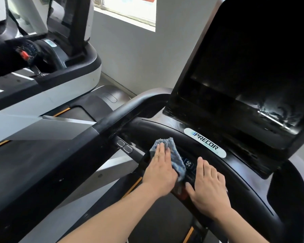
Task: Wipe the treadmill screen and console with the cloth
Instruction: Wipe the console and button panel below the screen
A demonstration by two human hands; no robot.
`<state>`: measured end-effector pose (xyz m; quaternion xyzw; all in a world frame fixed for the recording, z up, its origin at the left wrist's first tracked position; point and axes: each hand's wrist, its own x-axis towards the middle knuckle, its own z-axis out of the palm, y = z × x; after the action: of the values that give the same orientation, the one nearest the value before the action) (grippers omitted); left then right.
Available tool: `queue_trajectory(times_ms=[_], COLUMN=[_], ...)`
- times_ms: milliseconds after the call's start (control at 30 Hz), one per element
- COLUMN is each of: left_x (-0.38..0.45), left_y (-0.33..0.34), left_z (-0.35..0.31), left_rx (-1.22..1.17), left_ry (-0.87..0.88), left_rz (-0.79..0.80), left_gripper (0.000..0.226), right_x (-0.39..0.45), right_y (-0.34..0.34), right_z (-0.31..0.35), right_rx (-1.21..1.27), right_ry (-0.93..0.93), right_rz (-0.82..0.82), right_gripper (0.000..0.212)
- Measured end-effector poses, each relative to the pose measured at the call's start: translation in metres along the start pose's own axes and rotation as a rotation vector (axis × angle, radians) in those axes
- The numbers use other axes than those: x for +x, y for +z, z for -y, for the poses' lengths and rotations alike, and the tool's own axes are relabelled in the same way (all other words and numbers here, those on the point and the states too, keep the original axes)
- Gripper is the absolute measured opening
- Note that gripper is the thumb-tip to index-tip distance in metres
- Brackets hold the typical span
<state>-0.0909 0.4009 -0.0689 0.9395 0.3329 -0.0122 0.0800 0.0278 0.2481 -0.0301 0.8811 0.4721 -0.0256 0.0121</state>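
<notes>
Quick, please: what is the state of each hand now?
Left hand: open, flat, pressing the cloth on the console.
Right hand: open, flat on the console, holding nothing.

A pale oval badge (205,142) on the curved black treadmill console (235,174) below the dark screen reads "PRECOR"; a small square console button (188,163) bears a fan symbol; other button lettering is too blurred to read
</notes>
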Motion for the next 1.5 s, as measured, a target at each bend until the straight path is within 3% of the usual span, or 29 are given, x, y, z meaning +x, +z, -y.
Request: queue_trajectory(times_ms=[200,300,333,400,467,567,667,833,933,1100,1233,1300,1400,1500], left_x=[-0.027,-0.023,-0.023,-0.029,-0.038,-0.037,-0.035,-0.046,-0.038,-0.059,-0.044,-0.046,-0.06,-0.045], left_y=[0.005,-0.003,-0.006,-0.01,-0.003,0.002,-0.007,0.001,-0.005,0.003,0.012,0.016,0.007,0.006], left_z=[-0.011,0.005,0.006,-0.009,-0.025,-0.009,-0.01,-0.019,0.001,-0.025,0.007,-0.01,-0.026,-0.005], left_rx=[0.001,-0.199,-0.154,-0.015,-0.061,-0.168,-0.132,-0.233,-0.234,-0.209,-0.165,-0.152,-0.291,-0.36], left_ry=[0.029,-0.112,-0.115,-0.023,0.004,-0.052,-0.155,-0.105,-0.235,-0.032,-0.176,-0.139,-0.097,-0.232], left_rz=[0.005,0.009,0.014,0.008,-0.005,0.004,0.073,0.103,0.111,0.121,0.131,0.15,0.129,0.073], left_gripper=[0.079,0.079,0.075,0.071,0.075,0.084,0.087,0.084,0.088,0.079,0.083,0.084,0.08,0.083], right_x=[0.0,0.0,0.0,0.0,0.0,0.0,0.0,0.001,0.0,0.002,0.001,0.001,0.001,0.0], right_y=[0.001,-0.002,-0.002,0.0,0.001,0.001,0.004,0.002,0.006,0.004,0.007,0.007,0.004,0.006], right_z=[0.001,-0.001,-0.002,-0.001,0.0,-0.003,-0.003,-0.004,-0.004,-0.005,-0.004,-0.002,-0.003,-0.004], right_rx=[-0.01,-0.007,-0.015,-0.029,-0.028,-0.029,-0.024,-0.022,-0.032,-0.031,-0.024,-0.027,-0.022,-0.023], right_ry=[0.005,-0.009,-0.01,-0.006,-0.002,-0.01,-0.01,-0.014,-0.014,-0.027,-0.008,-0.008,-0.018,-0.013], right_rz=[0.002,0.008,0.01,0.016,0.018,0.008,0.009,0.0,-0.008,-0.011,-0.017,-0.021,-0.013,-0.017], right_gripper=[0.101,0.102,0.102,0.103,0.103,0.104,0.104,0.104,0.104,0.105,0.104,0.103,0.103,0.102])
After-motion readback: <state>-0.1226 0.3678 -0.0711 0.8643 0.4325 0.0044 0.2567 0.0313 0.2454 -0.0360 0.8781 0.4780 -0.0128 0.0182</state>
